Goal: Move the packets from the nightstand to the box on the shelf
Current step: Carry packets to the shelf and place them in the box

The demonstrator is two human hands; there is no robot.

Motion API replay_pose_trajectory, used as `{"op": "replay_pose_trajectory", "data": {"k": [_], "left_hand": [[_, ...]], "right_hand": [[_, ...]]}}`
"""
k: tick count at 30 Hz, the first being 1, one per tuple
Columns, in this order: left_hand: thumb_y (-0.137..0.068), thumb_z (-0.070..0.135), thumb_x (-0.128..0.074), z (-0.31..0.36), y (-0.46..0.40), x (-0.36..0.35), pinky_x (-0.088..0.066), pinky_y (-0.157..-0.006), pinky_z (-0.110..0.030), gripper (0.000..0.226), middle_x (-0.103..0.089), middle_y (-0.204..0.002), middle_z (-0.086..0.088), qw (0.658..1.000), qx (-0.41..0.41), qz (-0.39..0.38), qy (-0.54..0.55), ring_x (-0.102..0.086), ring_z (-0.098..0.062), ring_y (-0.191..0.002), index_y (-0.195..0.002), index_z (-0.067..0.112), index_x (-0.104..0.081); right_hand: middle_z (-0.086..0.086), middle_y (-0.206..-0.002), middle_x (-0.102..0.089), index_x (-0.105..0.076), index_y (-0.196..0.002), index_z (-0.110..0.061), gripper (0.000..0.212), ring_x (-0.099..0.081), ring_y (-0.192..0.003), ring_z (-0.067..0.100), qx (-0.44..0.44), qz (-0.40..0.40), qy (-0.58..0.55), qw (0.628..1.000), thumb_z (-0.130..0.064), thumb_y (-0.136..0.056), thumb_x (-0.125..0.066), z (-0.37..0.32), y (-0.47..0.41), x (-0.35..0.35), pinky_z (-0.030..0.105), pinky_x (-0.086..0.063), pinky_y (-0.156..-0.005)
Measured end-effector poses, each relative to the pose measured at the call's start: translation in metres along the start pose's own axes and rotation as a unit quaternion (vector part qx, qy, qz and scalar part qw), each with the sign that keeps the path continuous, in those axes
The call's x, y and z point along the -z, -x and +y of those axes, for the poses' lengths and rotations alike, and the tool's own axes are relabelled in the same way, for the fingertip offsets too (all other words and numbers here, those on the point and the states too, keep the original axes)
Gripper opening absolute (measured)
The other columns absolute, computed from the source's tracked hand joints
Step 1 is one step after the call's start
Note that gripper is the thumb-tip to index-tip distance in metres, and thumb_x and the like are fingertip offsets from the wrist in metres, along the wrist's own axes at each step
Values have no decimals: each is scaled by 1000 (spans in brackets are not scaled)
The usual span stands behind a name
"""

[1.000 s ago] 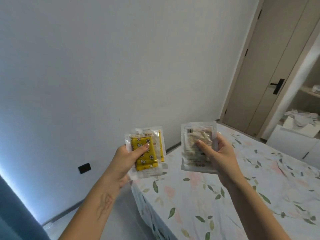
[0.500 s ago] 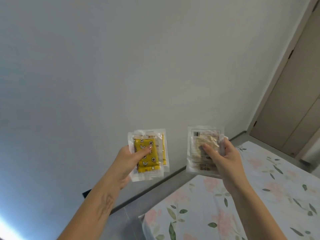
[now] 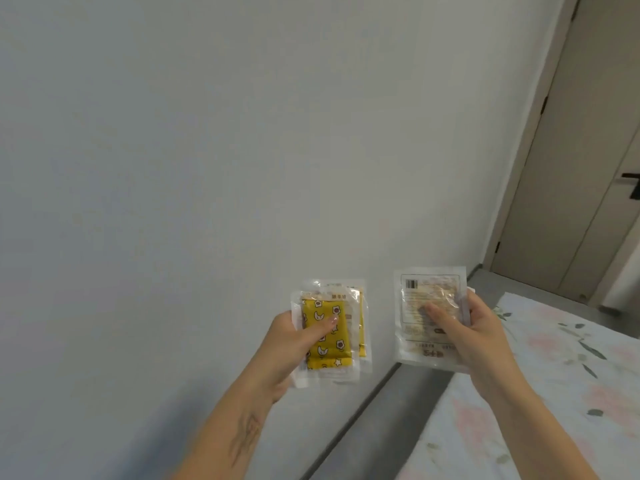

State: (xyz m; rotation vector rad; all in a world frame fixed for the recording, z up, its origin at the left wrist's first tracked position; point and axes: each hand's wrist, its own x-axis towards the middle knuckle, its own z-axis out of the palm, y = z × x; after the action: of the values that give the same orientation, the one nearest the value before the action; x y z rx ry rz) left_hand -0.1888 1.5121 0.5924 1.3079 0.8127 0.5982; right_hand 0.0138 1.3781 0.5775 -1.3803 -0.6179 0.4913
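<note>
Yellow patterned packets, clear-wrapped, are being pinched by the left hand; pale packets are being gripped by the right hand. Both sets are being carried upright in mid-air, likely toward the shelf box, which is out of view. A floral bedspread is lying below right.

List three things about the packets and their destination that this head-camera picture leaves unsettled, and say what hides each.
1. Number of yellow packets in the left hand: they overlap, so the count is unclear.
2. Print on the pale packet in the right hand: too small and blurred, and the thumb covers part.
3. The shelf box and nightstand: outside the frame; only the door and bed show.
</note>
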Motion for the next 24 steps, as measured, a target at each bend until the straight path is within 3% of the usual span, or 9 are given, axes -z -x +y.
{"op": "replay_pose_trajectory", "data": {"k": [4, 11, 18, 24], "left_hand": [[-84, 19, -70, 28, -59, 27, -57, -85, -49, 23, -76, -97, -8, 999, -22, -31, 10, -73, -25, -92, -106, 11, -70], [-84, 24, -70, 48, -138, 2, -58, -87, -44, 24, -77, -96, 0, 994, -29, -105, -5, -73, -19, -93, -107, 17, -70], [-84, 25, -70, 56, -215, -32, -59, -84, -41, 18, -77, -93, 2, 988, -25, -154, -16, -72, -18, -91, -102, 20, -70], [-84, 26, -69, 51, -311, -92, -56, -88, -45, 23, -75, -100, -1, 981, -10, -190, -24, -71, -21, -94, -106, 21, -68]], "right_hand": [[-1, -89, -77, -67, -101, -20, 19, -74, -73, 12, 7, 53, 11, 999, -13, -84, -73, 0, -43, -22, 26, -54, -56], [-3, -88, -76, -67, -103, -20, 20, -73, -73, 9, 24, 119, 27, 992, -13, -85, -72, -11, -89, -25, 18, -53, -51], [-2, -94, -76, -66, -104, -22, 22, -74, -84, 16, 24, 172, 37, 984, -15, -85, -72, -5, -138, -9, 34, -59, -67], [-2, -97, -75, -65, -106, -24, 23, -74, -84, 14, 18, 218, 51, 974, -17, -85, -72, 24, -218, 23, 31, -60, -66]]}}
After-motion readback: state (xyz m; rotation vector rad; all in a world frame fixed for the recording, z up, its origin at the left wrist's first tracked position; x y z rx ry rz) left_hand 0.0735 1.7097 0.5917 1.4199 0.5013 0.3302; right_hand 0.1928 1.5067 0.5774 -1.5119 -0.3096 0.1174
